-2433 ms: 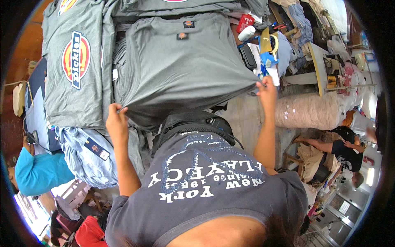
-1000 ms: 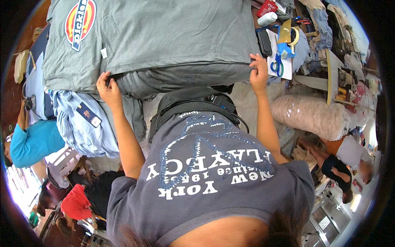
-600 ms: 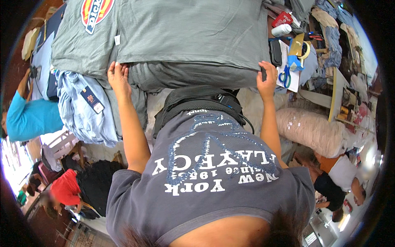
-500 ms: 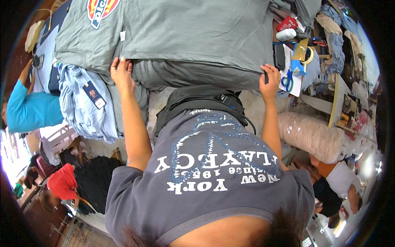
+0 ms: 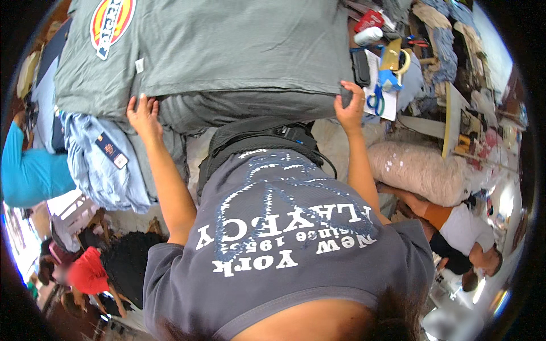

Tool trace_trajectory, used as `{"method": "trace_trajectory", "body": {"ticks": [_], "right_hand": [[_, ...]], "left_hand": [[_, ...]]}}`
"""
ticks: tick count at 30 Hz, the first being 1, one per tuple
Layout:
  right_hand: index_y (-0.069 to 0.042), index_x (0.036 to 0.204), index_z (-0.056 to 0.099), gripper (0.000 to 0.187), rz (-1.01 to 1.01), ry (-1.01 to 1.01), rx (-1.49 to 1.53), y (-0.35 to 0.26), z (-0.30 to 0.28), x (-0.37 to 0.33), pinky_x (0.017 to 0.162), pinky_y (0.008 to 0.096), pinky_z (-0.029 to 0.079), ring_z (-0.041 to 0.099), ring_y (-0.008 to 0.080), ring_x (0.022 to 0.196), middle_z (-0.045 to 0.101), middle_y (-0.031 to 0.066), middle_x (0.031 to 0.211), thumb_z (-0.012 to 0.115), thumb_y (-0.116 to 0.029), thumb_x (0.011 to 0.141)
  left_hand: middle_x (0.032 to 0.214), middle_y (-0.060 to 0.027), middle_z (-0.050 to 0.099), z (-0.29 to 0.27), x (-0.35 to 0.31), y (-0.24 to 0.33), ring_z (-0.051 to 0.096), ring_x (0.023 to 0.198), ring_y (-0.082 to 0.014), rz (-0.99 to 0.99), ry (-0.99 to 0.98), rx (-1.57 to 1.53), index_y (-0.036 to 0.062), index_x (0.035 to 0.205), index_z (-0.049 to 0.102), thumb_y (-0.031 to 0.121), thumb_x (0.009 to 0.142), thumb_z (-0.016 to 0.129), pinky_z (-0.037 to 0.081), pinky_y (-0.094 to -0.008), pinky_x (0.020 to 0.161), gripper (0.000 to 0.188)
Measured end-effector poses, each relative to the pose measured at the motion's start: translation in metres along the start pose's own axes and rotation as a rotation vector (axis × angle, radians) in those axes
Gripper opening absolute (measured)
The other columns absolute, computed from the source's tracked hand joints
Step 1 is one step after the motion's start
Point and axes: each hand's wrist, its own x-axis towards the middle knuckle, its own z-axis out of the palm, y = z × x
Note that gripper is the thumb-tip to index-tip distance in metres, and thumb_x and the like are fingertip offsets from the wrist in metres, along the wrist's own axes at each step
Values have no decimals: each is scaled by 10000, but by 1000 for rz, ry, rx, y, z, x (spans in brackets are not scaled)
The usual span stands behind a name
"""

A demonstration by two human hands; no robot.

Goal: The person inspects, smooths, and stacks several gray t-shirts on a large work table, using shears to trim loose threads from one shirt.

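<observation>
Grey-green cotton shirt [image 5: 227,51], one, spread flat on a worktable and held at its folded near edge.

Left hand [image 5: 143,113] lies open, fingers apart, on the fold's left end; right hand [image 5: 350,105] pinches the fold's right corner. Soft, light and limp by the look of it, best taken at both corners together. Right of the shirt: one pair of blue scissors [image 5: 375,102]. Left of it: one pale blue garment [image 5: 99,165] hanging over the edge.
</observation>
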Motion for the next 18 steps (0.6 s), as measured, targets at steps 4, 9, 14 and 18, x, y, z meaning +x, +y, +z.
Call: {"method": "trace_trajectory", "body": {"ticks": [4, 9, 14, 18], "right_hand": [[-62, 933, 470, 357, -10, -25, -55, -2, -2, 2, 856, 356, 353, 494, 265, 955, 554, 84, 1000, 568, 25, 601], [-44, 890, 495, 286, 157, 137, 44, 5, -7, -1, 822, 347, 380, 500, 258, 924, 546, 104, 961, 528, 22, 613], [-52, 950, 515, 248, 490, 325, -262, 69, -29, -12, 740, 365, 404, 496, 270, 838, 526, 127, 893, 563, -60, 706], [-78, 1004, 505, 314, 599, -76, -516, 83, -43, -1, 739, 392, 412, 515, 316, 855, 529, 166, 925, 619, -178, 729]], "left_hand": [[843, -94, 560, 8, -3, 0, 551, 715, -164, 13, 59, 6, 45, 1076, 368, 86, 744, 648, 463, -277, 641, 436], [735, -58, 573, 12, -8, -1, 553, 620, -125, -120, 122, -35, 26, 860, 514, 158, 741, 672, 444, -207, 558, 238], [720, -39, 575, 15, -12, 2, 555, 621, -103, -189, 97, 6, 46, 824, 533, 201, 736, 680, 431, -178, 521, 230], [671, -47, 572, 17, -13, 4, 560, 566, -115, -115, 184, 55, 42, 771, 532, 195, 718, 696, 428, -192, 488, 230]]}}
